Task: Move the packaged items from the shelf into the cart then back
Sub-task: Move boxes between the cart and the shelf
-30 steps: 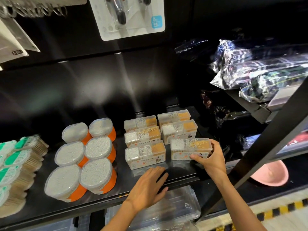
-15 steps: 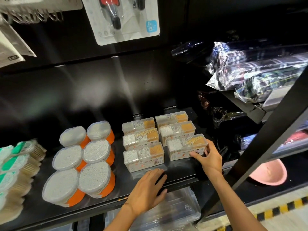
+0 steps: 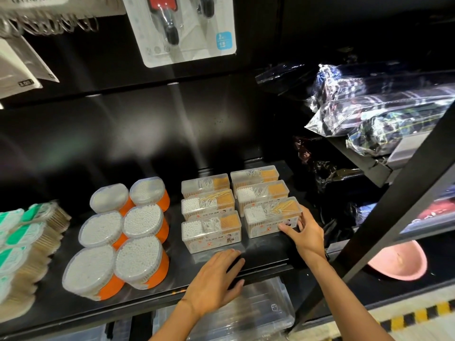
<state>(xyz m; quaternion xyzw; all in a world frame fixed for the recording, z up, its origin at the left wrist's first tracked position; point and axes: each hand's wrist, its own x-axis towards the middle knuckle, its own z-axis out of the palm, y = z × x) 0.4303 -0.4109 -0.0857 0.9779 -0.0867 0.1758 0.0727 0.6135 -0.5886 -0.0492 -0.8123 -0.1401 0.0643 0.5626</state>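
Note:
Several clear rectangular boxes of cotton swabs and toothpicks stand in two columns on the black shelf (image 3: 266, 254). My right hand (image 3: 304, 231) holds the front right box (image 3: 267, 216) at its right front corner, thumb on the front face and fingers round the side. The front left box (image 3: 210, 232) sits just ahead of my left hand (image 3: 216, 279), which rests flat with straight fingers on the shelf's front edge, touching no box. No cart is in view.
Round orange tubs of cotton swabs (image 3: 128, 232) fill the shelf to the left, green-labelled toothpick packs (image 3: 17, 247) at the far left. Clear bins (image 3: 246, 313) sit below. A black slanted post (image 3: 384, 227), plastic-wrapped fabric (image 3: 384, 114) and a pink bowl (image 3: 398, 264) are right.
My right hand has pushed the front right box back on the shelf, closing the gap to the box behind it. My left hand has stayed on the shelf edge.

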